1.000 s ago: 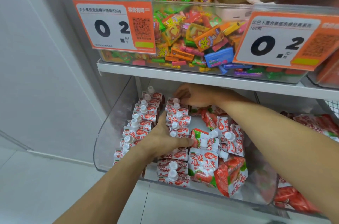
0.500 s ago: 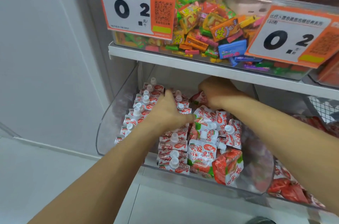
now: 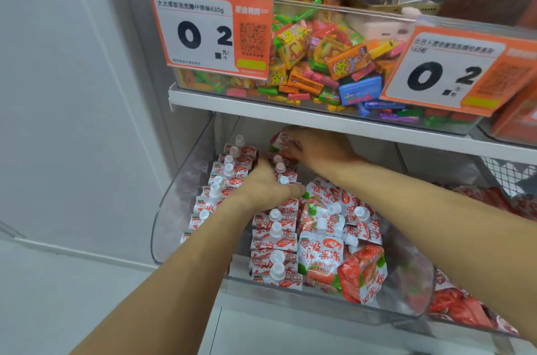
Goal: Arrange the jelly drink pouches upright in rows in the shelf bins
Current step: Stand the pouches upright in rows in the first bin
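The right hand [image 3: 316,148] curls its fingers [image 3: 293,148] round a red pouch [image 3: 280,141] tilted at the clear bin's [image 3: 174,209] back, while the left hand [image 3: 261,189] lies flat-fingered between two rows of upright pouches [image 3: 229,171], caps up, loose pouches [image 3: 360,273] lying sideways beside them, under a white shelf [image 3: 290,113] of candy [image 3: 325,64] by a pale wall [image 3: 58,93].

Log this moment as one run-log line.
right hand: grips red-and-white strawberry jelly pouch at bin rear | left hand: rests on middle upright pouch row | clear plastic bin: right-side pouches unsorted
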A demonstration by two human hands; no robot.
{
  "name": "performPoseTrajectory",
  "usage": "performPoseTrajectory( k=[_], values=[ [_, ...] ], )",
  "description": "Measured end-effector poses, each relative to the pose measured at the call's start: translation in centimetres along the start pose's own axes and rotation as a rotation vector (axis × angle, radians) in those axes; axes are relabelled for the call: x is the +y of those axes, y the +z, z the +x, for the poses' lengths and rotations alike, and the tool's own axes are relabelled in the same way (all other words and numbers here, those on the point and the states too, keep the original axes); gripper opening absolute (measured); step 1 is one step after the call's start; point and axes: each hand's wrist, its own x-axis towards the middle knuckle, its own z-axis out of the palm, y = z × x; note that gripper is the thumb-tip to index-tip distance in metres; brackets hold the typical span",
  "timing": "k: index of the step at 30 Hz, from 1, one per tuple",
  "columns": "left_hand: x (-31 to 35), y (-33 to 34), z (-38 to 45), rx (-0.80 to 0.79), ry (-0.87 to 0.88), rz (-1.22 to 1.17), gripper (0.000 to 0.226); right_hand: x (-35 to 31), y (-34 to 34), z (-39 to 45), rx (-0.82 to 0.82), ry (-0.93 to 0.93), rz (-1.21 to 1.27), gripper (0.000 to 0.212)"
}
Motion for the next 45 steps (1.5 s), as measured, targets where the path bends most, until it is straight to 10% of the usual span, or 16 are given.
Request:
performPoseTrajectory(
  k=[14,21,35,38,45],
  values=[
    [-0.4,0.1,-0.2,0.138,0.089,0.043,0.051,0.9,1.0,0.9,-0.273,0.065,0.317,0.033],
    [-0.6,0.2,0.1,0.056,0.006,-0.044,0.079,1.2,1.1,1.1,-0.390,0.030,0.401,0.022],
    [-1.2,0.0,1.2,-0.133,-0.106,-0.351,0.099,-0.4,0.3,-1.1,-0.575,0.705,1.116,0.054],
    [-0.7,-0.3,0.2,-0.095,-0.113,-0.278,0.093,-0.4,-1.3,-1.5,-0.577,0.753,1.295,0.032],
    [3.2,-1.1,-6.8,0.148,0.314,0.420,0.061,0.5,-8.3,-8.2,-0.484,0.062,0.300,0.039]
  ],
)
